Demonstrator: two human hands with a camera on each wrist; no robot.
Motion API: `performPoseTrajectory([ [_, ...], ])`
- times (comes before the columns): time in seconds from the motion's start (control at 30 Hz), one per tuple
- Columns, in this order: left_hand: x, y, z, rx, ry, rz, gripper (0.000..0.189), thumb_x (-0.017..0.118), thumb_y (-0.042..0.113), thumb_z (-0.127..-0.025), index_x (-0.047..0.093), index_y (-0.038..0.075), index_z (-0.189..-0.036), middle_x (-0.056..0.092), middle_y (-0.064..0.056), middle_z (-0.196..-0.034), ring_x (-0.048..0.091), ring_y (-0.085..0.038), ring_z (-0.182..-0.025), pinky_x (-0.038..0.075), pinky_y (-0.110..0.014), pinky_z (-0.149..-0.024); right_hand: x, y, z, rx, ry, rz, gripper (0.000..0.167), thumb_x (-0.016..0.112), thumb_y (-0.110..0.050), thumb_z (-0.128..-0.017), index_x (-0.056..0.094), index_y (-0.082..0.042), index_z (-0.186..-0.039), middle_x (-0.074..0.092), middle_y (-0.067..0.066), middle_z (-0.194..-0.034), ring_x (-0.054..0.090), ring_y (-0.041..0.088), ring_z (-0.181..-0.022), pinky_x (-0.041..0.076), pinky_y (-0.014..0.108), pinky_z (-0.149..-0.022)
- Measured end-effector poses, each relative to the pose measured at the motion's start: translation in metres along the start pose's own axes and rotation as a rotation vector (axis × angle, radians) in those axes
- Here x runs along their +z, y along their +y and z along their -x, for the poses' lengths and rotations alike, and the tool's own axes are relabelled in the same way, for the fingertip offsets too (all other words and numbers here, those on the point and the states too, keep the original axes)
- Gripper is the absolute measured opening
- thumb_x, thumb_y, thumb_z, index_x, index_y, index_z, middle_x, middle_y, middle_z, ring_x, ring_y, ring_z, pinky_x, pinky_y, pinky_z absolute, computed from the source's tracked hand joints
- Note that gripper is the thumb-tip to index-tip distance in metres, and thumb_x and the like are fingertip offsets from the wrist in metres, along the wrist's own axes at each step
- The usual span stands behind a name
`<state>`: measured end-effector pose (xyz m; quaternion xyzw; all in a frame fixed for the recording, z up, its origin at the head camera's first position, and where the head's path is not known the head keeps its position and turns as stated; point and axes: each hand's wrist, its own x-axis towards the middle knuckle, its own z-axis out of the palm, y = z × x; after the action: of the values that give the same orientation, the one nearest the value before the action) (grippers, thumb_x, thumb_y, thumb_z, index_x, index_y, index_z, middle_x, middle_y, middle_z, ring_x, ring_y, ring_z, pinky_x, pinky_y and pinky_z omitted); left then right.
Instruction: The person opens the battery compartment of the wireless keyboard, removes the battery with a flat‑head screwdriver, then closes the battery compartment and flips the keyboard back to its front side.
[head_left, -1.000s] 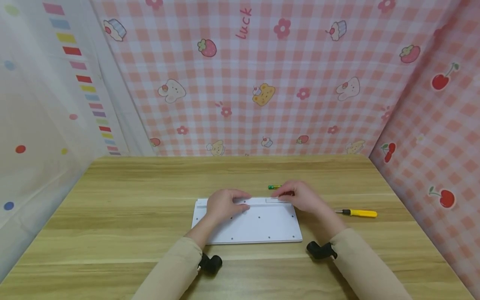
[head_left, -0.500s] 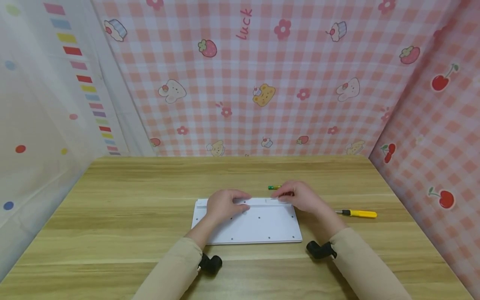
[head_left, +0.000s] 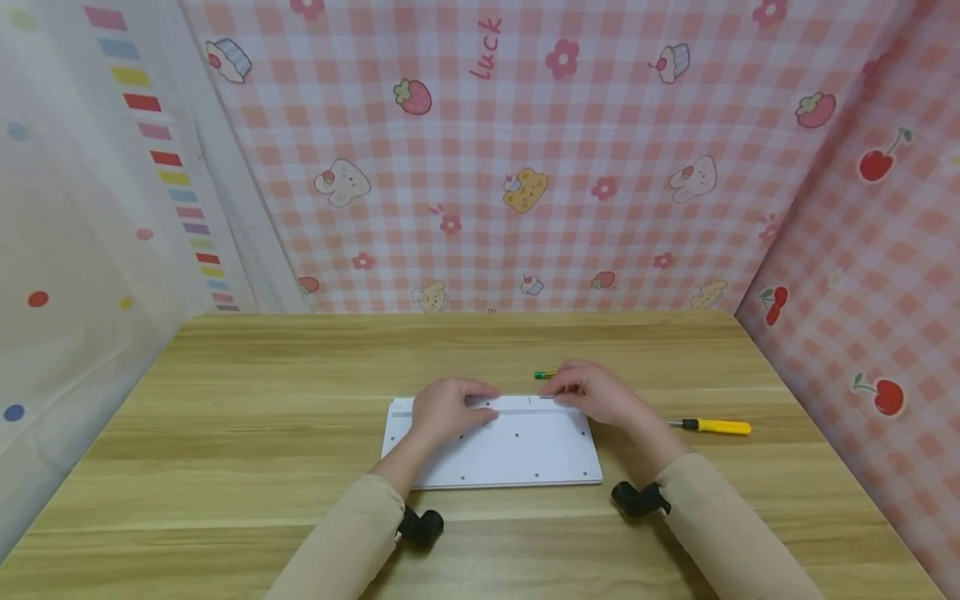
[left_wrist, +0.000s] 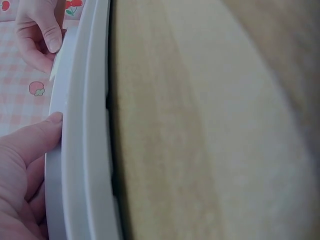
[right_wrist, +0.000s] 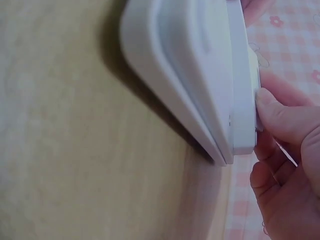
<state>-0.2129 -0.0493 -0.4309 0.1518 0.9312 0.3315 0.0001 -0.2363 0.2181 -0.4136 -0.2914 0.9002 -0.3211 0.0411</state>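
Note:
A white keyboard (head_left: 517, 458) lies face down, its underside dotted with small dark screw holes. My left hand (head_left: 444, 410) grips the raised far edge left of its middle, thumb on the near side and fingers beyond; the left wrist view shows the thumb (left_wrist: 45, 132) along that edge. At the far right corner my right hand (head_left: 600, 393) pinches a small white battery cover (right_wrist: 258, 112) against the raised edge. The thumb (right_wrist: 280, 112) lies on the cover, and the fingers partly hide it. A green battery (head_left: 544, 375) lies just behind, partly covered by the right hand.
A yellow-handled screwdriver (head_left: 720, 427) lies right of the keyboard, its tip toward the right forearm. The wooden table (head_left: 247, 433) ends at a pink checked curtain (head_left: 480, 233) behind, with another cloth on each side.
Both hands keep their hold in nearly the same place. The cover's outline shows less plainly by the right fingertips than a second ago. The head view has shifted slightly.

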Motion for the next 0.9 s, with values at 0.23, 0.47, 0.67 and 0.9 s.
performPoseTrajectory([
  [0.23, -0.0009, 0.0017, 0.0008, -0.008, -0.003, 0.004, 0.025, 0.082, 0.03, -0.082, 0.078, 0.027, -0.107, 0.071, 0.005, -0.116, 0.063, -0.02, -0.114, 0.046, -0.042, -0.093, -0.0012, -0.0003, 0.0012, -0.028, -0.034, 0.05, 0.021, 0.074, -0.004, -0.088, 0.078, -0.017, -0.104, 0.063, -0.004, -0.097, 0.054, 0.013, -0.081, 0.049, 0.03, -0.071],
  [0.47, -0.0002, 0.0004, -0.0004, -0.004, -0.001, 0.001, 0.026, 0.082, 0.03, -0.082, 0.078, 0.028, -0.107, 0.071, 0.005, -0.117, 0.063, -0.02, -0.114, 0.047, -0.042, -0.092, -0.0015, -0.0019, 0.0037, -0.184, -0.005, 0.185, 0.022, 0.075, -0.004, -0.087, 0.077, -0.015, -0.107, 0.063, -0.001, -0.1, 0.053, 0.013, -0.08, 0.049, 0.028, -0.069],
  [0.67, -0.0001, 0.0002, -0.0006, -0.011, -0.002, -0.002, 0.026, 0.082, 0.031, -0.082, 0.078, 0.028, -0.108, 0.071, 0.006, -0.117, 0.063, -0.019, -0.115, 0.046, -0.042, -0.093, -0.0002, -0.0018, 0.0054, -0.241, 0.021, 0.264, 0.024, 0.077, -0.006, -0.086, 0.077, -0.015, -0.109, 0.064, 0.001, -0.102, 0.053, 0.013, -0.08, 0.048, 0.028, -0.069],
  [0.9, -0.0004, 0.0006, -0.0001, -0.004, -0.002, -0.006, 0.025, 0.081, 0.03, -0.083, 0.078, 0.028, -0.107, 0.071, 0.005, -0.116, 0.063, -0.019, -0.114, 0.047, -0.042, -0.093, 0.0024, 0.0014, 0.0056, -0.293, 0.041, 0.31, 0.024, 0.079, -0.005, -0.084, 0.077, -0.013, -0.107, 0.065, 0.003, -0.104, 0.055, 0.015, -0.086, 0.05, 0.032, -0.074],
])
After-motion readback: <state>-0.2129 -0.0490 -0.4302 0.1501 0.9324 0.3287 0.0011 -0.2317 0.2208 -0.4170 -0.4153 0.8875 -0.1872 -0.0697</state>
